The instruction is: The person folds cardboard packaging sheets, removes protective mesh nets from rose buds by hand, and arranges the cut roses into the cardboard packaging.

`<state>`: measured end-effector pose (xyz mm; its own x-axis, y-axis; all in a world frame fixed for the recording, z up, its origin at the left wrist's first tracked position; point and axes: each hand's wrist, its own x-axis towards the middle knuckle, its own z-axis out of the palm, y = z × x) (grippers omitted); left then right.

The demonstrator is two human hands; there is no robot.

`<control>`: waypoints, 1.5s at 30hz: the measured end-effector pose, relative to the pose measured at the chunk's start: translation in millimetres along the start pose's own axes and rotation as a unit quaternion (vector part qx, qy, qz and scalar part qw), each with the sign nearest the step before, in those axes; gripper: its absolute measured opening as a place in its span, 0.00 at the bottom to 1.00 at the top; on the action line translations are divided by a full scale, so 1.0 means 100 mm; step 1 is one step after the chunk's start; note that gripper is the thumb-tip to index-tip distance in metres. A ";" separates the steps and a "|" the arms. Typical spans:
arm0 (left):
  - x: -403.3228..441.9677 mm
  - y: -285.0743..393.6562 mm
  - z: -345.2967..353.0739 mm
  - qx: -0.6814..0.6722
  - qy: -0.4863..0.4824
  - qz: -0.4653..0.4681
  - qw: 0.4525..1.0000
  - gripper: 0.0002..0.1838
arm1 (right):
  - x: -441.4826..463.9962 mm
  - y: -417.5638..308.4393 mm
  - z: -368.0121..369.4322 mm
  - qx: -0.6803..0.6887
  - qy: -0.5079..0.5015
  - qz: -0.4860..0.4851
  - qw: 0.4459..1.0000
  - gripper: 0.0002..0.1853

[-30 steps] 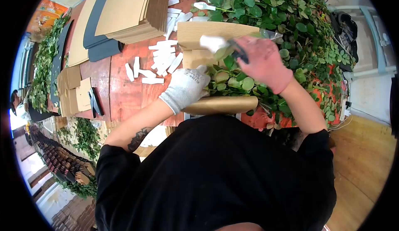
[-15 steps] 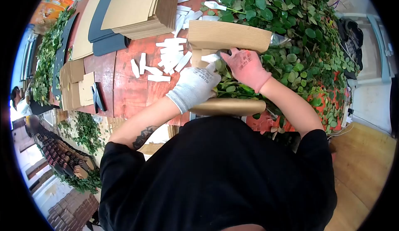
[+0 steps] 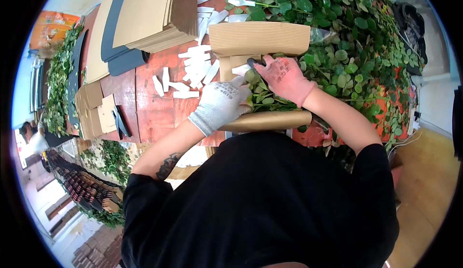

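Observation:
A sheet of brown corrugated paper (image 3: pixel 260 39) lies before me, its far side standing up and its near edge (image 3: pixel 270 120) curled over. Leafy stems (image 3: pixel 270 99) rest inside it, beside a flower head in a white net sleeve (image 3: pixel 239 70). My right hand (image 3: pixel 285 79), in a pink glove with dark fingertips, is closed over the stems by that sleeve. From the left, my left hand (image 3: pixel 223 100), in a pale grey glove, touches the leaves, thumb and fingers apart. Its fingertips are partly hidden among the leaves.
White sleeves (image 3: pixel 197 68) lie scattered on the red table (image 3: pixel 149 109). Stacked brown sheets (image 3: pixel 149 15) stand at back left, with a dark-handled tool (image 3: pixel 121 122) nearer me. Leafy stems (image 3: pixel 347 51) heap up to the right. Another person (image 3: pixel 36 140) is at far left.
The view has shifted slightly. My left thumb and fingers are further apart at the leaves, and my right hand remains over the stems.

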<state>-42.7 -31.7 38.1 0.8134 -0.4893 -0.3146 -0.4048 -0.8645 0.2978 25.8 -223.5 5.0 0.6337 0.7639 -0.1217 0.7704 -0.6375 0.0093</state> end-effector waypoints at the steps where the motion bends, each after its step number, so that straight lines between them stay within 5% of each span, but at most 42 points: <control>1: 0.00 -0.01 0.03 -0.005 0.010 0.000 1.000 0.20 | 0.01 -0.01 0.00 0.000 0.007 -0.006 1.000 0.28; 6: 0.03 -0.12 -0.02 -0.020 0.028 0.028 0.999 0.19 | 0.02 0.03 0.07 -0.027 0.007 -0.025 0.999 0.27; 8: 0.04 -0.34 0.09 -0.190 0.210 0.107 0.953 0.16 | 0.02 0.03 0.08 -0.020 0.014 -0.020 1.000 0.27; 9: 0.01 -0.27 -0.07 -0.214 0.203 -0.005 0.956 0.14 | 0.01 0.02 0.08 -0.016 0.018 -0.020 1.000 0.27; 13: 0.19 -0.35 0.14 -0.177 0.270 -0.012 0.946 0.10 | 0.00 0.01 0.10 -0.026 0.028 -0.014 0.999 0.27; 15: 0.25 -0.38 0.25 -0.170 0.272 -0.031 0.947 0.09 | -0.01 0.04 0.13 -0.052 0.056 -0.055 0.996 0.22; 19: 0.33 -0.45 0.35 -0.200 0.282 -0.051 0.937 0.06 | -0.01 -0.01 -0.05 -0.030 -0.045 0.008 0.999 0.24; 25: 0.31 -0.49 0.37 -0.171 0.299 -0.053 0.937 0.06 | 0.01 0.04 0.11 0.005 0.027 0.007 1.000 0.30; 28: 0.10 -0.63 0.34 -0.175 0.312 -0.056 0.932 0.06 | 0.00 0.06 -0.02 0.039 -0.024 0.017 0.999 0.26; 32: -0.25 -1.12 0.25 -0.095 0.262 -0.190 0.941 0.08 | 0.01 0.07 0.07 -0.009 0.009 -0.013 1.000 0.25; 34: -0.44 -1.04 0.08 -0.055 0.188 -0.257 0.946 0.16 | 0.02 0.03 0.03 0.007 0.001 0.002 1.000 0.26; 40: -0.05 -0.10 0.00 -0.091 0.206 0.009 0.974 0.23 | 0.02 0.03 0.10 -0.014 0.026 -0.024 0.999 0.24; 43: 0.16 -0.08 0.15 -0.011 0.161 0.024 0.987 0.23 | 0.01 0.07 -0.16 0.032 -0.067 0.002 0.997 0.25; 45: 0.15 -0.05 0.10 0.035 0.161 0.029 0.986 0.24 | -0.14 0.31 -0.48 0.084 -0.009 -0.021 0.996 0.26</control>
<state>-32.2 -35.8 22.9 0.8737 -0.4863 0.0073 -0.4736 -0.8472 0.2409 44.2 -249.7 54.8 0.5994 0.7889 -0.1355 0.7721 -0.6144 -0.1623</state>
